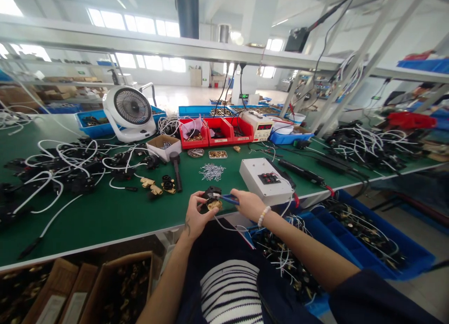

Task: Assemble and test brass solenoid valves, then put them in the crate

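My left hand [196, 215] is closed around a small black and brass valve part [212, 198] at the front edge of the green table [105, 216]. My right hand [247, 204] grips a blue-handled tool [228, 199] whose tip meets that part. A white wire trails from the part down toward my lap. Just beyond my hands lies a pile of small metal pins [212, 171]. Loose brass fittings and black parts [157, 185] sit to the left of them.
A white control box [264, 179] stands right of my hands. Red bins [214, 130], a white fan [129, 112] and a power supply [260, 126] line the back. Black parts with white wires [56, 167] cover the left. Blue crates [365, 239] and cardboard boxes [115, 286] sit below.
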Demonstrator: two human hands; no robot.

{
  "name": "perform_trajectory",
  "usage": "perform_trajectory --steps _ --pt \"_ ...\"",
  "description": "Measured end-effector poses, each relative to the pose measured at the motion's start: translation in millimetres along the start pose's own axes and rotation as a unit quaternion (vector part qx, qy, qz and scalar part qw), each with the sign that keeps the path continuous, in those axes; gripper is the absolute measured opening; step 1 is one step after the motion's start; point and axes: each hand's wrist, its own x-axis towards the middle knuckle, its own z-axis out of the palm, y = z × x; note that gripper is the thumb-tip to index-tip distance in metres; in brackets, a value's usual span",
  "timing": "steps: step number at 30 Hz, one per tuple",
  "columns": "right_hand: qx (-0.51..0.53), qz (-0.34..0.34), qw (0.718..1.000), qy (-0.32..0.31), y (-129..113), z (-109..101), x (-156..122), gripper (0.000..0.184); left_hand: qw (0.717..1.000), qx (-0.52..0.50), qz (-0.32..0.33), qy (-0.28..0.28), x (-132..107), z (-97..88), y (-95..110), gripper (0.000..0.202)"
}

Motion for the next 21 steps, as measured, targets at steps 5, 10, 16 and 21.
perform_trajectory --steps 5,10,16,21 --pt "0.148 -0.011 0.989 -0.015 -6.8 6.0 -10.0 0.009 0.996 0.064 0.061 0.017 -8.9 3.9 37.0 0.033" --pt "0.474 -0.021 0.88 0.02 -32.3 -7.2 -36.4 0.04 0.958 0.181 0.223 0.021 -23.4 -7.3 96.3 0.035" --pt "0.563 -0.033 0.825 0.03 -62.0 -22.0 -59.2 0.037 0.9 0.265 0.342 0.059 -32.3 -17.0 141.2 0.035" --pt "0.586 -0.013 0.808 0.053 -74.6 -24.6 -64.3 0.038 0.88 0.284 0.374 0.063 -36.9 -18.3 154.8 0.032"
